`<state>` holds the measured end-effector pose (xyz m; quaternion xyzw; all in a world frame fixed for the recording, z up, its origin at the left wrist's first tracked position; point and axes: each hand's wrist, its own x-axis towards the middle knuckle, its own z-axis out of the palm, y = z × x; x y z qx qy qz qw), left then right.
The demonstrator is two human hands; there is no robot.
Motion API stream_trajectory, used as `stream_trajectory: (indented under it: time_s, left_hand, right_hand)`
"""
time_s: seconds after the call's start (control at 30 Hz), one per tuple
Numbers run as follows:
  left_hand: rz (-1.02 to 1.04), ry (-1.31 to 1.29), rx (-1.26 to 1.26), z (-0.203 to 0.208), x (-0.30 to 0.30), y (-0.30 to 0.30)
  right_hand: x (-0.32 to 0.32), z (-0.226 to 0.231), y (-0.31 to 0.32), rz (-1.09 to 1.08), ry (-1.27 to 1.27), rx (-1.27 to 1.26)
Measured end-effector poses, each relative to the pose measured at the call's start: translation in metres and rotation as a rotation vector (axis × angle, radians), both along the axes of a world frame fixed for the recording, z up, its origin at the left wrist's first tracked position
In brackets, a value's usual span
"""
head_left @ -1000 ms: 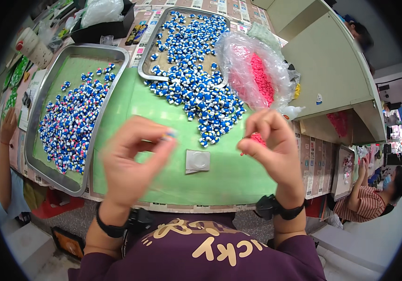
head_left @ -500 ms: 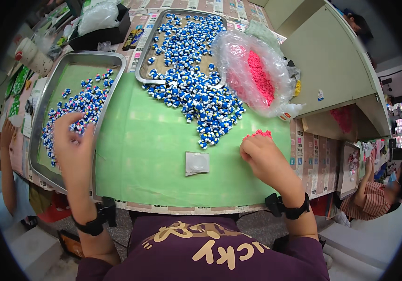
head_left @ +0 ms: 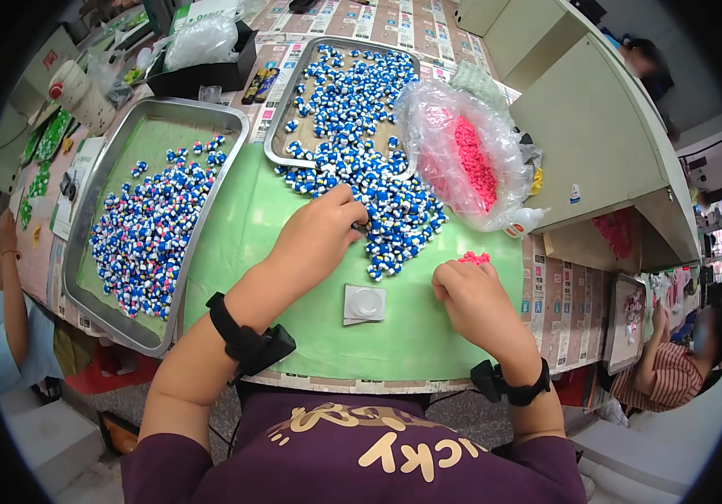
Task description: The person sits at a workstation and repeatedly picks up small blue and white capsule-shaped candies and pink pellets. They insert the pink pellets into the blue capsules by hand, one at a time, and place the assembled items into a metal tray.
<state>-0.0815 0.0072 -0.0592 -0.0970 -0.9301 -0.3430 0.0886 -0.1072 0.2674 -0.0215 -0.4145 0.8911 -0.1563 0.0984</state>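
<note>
Each grip unclear: left hand (head_left: 315,232) at blue-white pieces (head_left: 396,208), right hand (head_left: 472,296) beside pink bits (head_left: 474,258).

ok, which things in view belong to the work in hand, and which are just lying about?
Likely in use:
blue-and-white pieces, left hand at their heap
pink bits, right hand beside them
plastic bag of more pink bits
left tray
far tray
perhaps white square

Likely just lying about:
black box
two dark tubes
white jug

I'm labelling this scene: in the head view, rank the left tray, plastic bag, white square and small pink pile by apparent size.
Left tray
Plastic bag
White square
Small pink pile (the right hand may hide some)
</note>
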Motion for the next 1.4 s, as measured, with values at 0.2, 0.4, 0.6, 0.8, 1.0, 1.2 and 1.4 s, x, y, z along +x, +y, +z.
stream_trajectory:
  time_s: [0.2,0.4,0.6,0.8,1.0,1.2,1.4]
  left_hand:
    - [-0.028,0.013,-0.035,-0.003,0.0,-0.001]
    - [-0.044,0.012,-0.129,0.003,0.011,-0.012]
    - [-0.017,-0.29,0.814,0.059,0.038,-0.004]
    - [-0.072,-0.489,1.313,0.055,0.054,0.014]
    - [-0.126,-0.547,1.327,0.057,0.056,0.014]
    - [-0.146,-0.508,1.267,0.054,0.057,0.014]
    - [-0.038,-0.519,1.257,0.044,0.058,0.013]
  right_hand:
    - [-0.001,0.02,-0.024,-0.021,-0.23,-0.389]
    - [0.003,0.038,-0.044,-0.014,-0.512,-0.855]
    - [0.011,0.043,-0.052,0.002,-0.649,-1.002]
    - [0.017,0.034,-0.066,0.057,-0.606,-1.028]
    - [0.017,0.03,-0.064,0.072,-0.514,-0.976]
    - [0.011,0.039,-0.058,0.217,-0.162,-0.806]
    - [0.009,0.037,-0.061,0.175,-0.173,-0.744]
